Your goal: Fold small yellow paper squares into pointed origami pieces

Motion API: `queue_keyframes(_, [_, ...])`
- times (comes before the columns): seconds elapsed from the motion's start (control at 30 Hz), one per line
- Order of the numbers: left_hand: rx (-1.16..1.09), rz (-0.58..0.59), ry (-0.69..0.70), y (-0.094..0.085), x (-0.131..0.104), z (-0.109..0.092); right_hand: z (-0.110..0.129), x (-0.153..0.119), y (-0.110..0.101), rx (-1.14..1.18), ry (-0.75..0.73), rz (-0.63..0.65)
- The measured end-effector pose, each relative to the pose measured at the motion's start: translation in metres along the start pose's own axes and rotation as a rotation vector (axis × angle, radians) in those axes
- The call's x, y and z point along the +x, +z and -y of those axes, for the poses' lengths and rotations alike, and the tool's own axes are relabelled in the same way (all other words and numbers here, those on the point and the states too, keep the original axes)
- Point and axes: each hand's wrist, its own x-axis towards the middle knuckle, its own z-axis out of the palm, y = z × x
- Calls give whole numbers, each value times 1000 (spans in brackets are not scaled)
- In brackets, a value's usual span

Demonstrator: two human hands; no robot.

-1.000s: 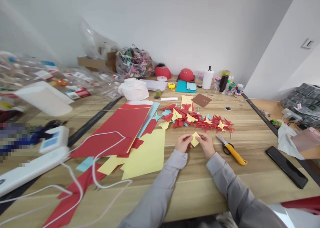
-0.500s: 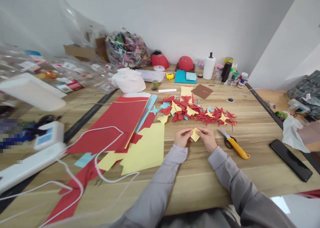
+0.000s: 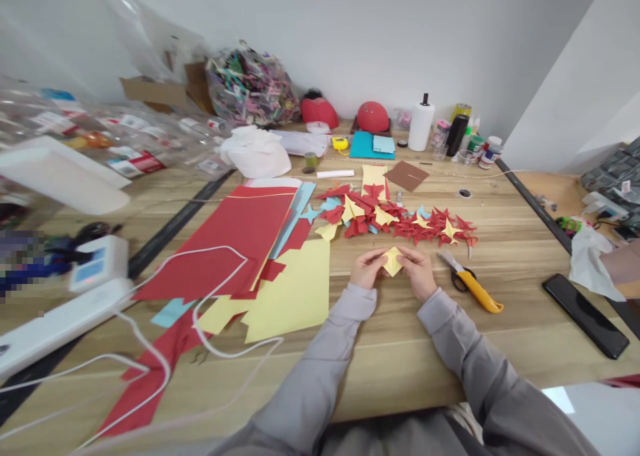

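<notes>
Between my two hands is a small folded yellow paper [image 3: 393, 262], diamond-shaped with a crease down its middle. My left hand [image 3: 367, 268] pinches its left side between thumb and fingers. Its right side is gripped the same way by my right hand [image 3: 419, 272]. Just beyond lies a heap of folded paper shapes [image 3: 367, 213], mostly red with some yellow and blue, several of them star-like. A yellow-handled utility knife [image 3: 477, 291] rests right of my right hand, over the dark handle of a pair of scissors [image 3: 463, 279].
Red sheets [image 3: 225, 243] and yellow paper [image 3: 300, 289] lie to the left, crossed by a white cable [image 3: 220, 249]. A black phone [image 3: 585, 316] is at the right. Bottles and jars [image 3: 470, 146] stand at the back, near a white paper roll [image 3: 421, 128]. A power strip [image 3: 65, 326] sits far left.
The view has shifted slightly, so most things sit a little higher. Both hands keep hold of the yellow paper, which looks a little wider and more opened out.
</notes>
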Motion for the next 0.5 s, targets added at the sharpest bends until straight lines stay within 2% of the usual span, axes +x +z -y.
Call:
queue_keyframes(0.2, [-16,-36,-17,2,0,-3,1,-1,0,-27,15,-19])
queue_keyframes(0.5, [-60,-10,-32,1,1,-4,3,-2,0,-81,-32,11])
